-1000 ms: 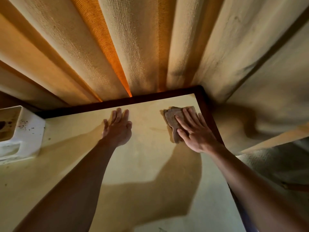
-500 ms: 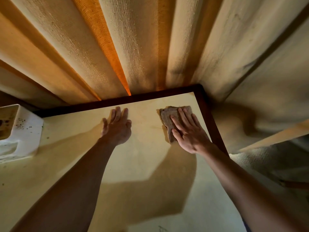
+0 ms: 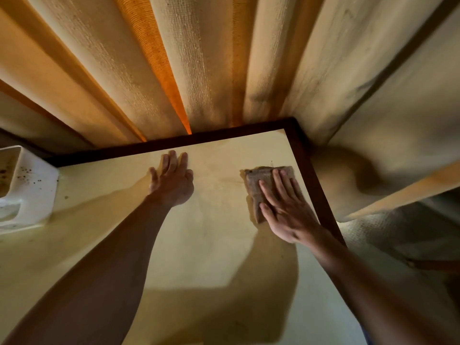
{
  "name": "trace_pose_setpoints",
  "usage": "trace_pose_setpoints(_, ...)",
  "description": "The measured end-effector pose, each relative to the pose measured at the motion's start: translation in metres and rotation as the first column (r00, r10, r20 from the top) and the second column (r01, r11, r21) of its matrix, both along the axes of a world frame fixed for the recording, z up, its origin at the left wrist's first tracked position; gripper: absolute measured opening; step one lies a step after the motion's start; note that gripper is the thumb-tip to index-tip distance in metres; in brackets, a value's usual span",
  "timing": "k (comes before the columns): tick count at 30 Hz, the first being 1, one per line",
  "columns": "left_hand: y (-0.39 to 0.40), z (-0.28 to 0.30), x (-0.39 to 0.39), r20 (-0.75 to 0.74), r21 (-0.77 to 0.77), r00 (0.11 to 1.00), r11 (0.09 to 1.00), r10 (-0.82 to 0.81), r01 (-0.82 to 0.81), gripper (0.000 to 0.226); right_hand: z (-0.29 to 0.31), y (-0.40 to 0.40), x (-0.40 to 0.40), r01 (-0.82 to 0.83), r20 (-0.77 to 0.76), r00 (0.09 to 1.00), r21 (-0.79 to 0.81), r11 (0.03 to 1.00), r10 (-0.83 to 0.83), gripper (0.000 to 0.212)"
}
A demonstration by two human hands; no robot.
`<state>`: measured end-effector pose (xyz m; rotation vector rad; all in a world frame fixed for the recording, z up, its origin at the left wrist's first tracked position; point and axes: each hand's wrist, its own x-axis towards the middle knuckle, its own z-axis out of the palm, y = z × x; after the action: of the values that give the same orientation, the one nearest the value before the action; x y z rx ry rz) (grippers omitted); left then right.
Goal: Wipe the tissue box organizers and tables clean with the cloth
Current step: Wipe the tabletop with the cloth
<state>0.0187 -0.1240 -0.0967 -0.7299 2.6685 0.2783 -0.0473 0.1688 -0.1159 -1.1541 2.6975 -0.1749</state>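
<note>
The right hand [image 3: 286, 207] is pressing flat, fingers straight, on the brown cloth [image 3: 258, 185] near the table [image 3: 199, 245]'s far right corner. The left hand [image 3: 171, 183] is resting flat mid-table. The white organizer [image 3: 27, 188], possibly speckled with dirt, is sitting at the table's left edge.

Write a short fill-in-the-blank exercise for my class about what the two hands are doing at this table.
1. The right hand presses flat on the ____.
2. The left hand rests on the bare ____.
3. The white organizer stands at the table's ____ edge.
4. Behind the table hangs a ____.

Missing words: cloth; table; left; curtain
</note>
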Motion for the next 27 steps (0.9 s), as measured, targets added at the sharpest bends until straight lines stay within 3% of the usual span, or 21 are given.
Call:
trace_pose_setpoints(7,-0.005,0.002,-0.002,0.02,0.025,1.0,1.0,0.004,-0.005,0.058,-0.001,-0.084,0.027,-0.025,0.052,0.998,-0.035,0.999,0.027,0.075)
trace_pose_setpoints(10,-0.004,0.009,0.0,0.005,0.005,1.0,1.0,-0.016,0.016,0.06,-0.002,-0.079,0.029,-0.003,0.077,0.997,-0.14,0.99,0.014,0.079)
trace_pose_setpoints(12,0.004,0.016,0.006,-0.113,-0.098,0.987,0.99,-0.115,0.104,0.06,0.003,-0.066,0.027,0.002,0.083,0.996,-0.256,0.967,0.02,0.073)
trace_pose_setpoints(14,0.019,0.027,0.017,-0.345,-0.154,0.895,0.957,-0.284,0.244,0.053,0.011,-0.048,0.021,-0.036,0.0,0.999,-0.35,0.936,0.039,0.061)
trace_pose_setpoints(16,0.036,0.031,0.032,-0.468,-0.237,0.721,0.859,-0.511,0.454,0.046,0.016,-0.028,0.014,-0.141,-0.129,0.987,-0.366,0.92,0.099,0.045)
trace_pose_setpoints(18,0.049,0.031,0.045,-0.343,-0.235,0.662,0.744,-0.666,0.626,0.047,0.019,-0.014,0.009,-0.22,-0.158,0.971,-0.32,0.921,0.178,0.034)
trace_pose_setpoints(20,0.057,0.03,0.049,-0.18,-0.18,0.7,0.722,-0.691,0.668,0.054,0.018,-0.007,0.004,-0.291,-0.146,0.954,-0.265,0.919,0.26,0.025)
trace_pose_setpoints(22,0.06,0.031,0.048,-0.136,-0.191,0.703,0.715,-0.698,0.673,0.051,0.019,-0.007,0.002,-0.33,-0.145,0.941,-0.215,0.919,0.304,0.022)
trace_pose_setpoints(24,0.064,0.034,0.045,-0.094,-0.251,0.649,0.649,-0.755,0.718,0.041,0.022,-0.011,0.001,-0.358,-0.165,0.929,-0.172,0.918,0.332,0.034)
trace_pose_setpoints(27,0.077,0.042,0.041,0.089,-0.321,0.619,0.566,-0.78,0.76,0.036,0.028,-0.019,0.005,-0.389,-0.204,0.906,-0.053,0.92,0.371,0.05)
